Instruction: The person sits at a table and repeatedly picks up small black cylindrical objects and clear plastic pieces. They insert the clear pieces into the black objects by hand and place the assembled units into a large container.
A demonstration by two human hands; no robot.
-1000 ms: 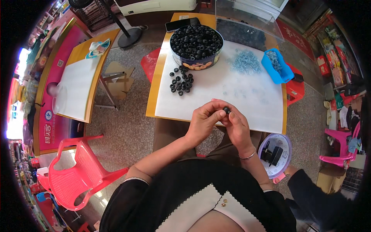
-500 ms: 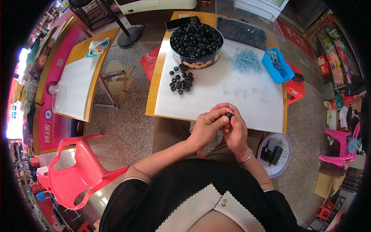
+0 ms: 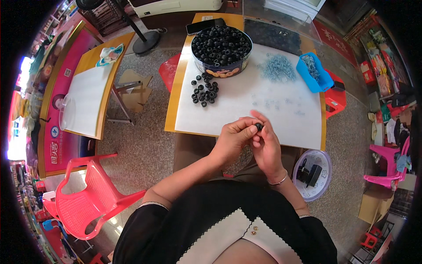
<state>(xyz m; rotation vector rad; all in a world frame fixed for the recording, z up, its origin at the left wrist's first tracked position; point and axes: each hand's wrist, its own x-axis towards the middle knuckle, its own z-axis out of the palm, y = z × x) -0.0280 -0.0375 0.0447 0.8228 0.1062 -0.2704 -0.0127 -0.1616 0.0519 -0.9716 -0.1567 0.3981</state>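
Both hands meet over the near edge of the white-covered table (image 3: 211, 123). My left hand (image 3: 232, 140) is closed, its thumb and fingertips pinching a small round black ring-shaped piece (image 3: 258, 126). My right hand (image 3: 268, 152) presses close against the same piece from the other side, some fingers curled, one finger stretched up behind it. Whether a smaller part sits in the right fingers cannot be seen. A loose group of similar black pieces (image 3: 204, 92) lies on the left of the white sheet. Behind it a round tub (image 3: 224, 71) is heaped with more of them.
Small clear bluish parts (image 3: 279, 68) lie piled at the table's right, some scattered nearer. A blue plastic bin (image 3: 323, 81) holds more. A phone (image 3: 204, 26) rests behind the tub. Right of my legs stands a pale round basket (image 3: 323, 182); a pink chair (image 3: 92, 193) is at left.
The raised finger of my right hand has lifted and straightened away from the black piece. Both hands have shifted slightly; the piece stays between them.
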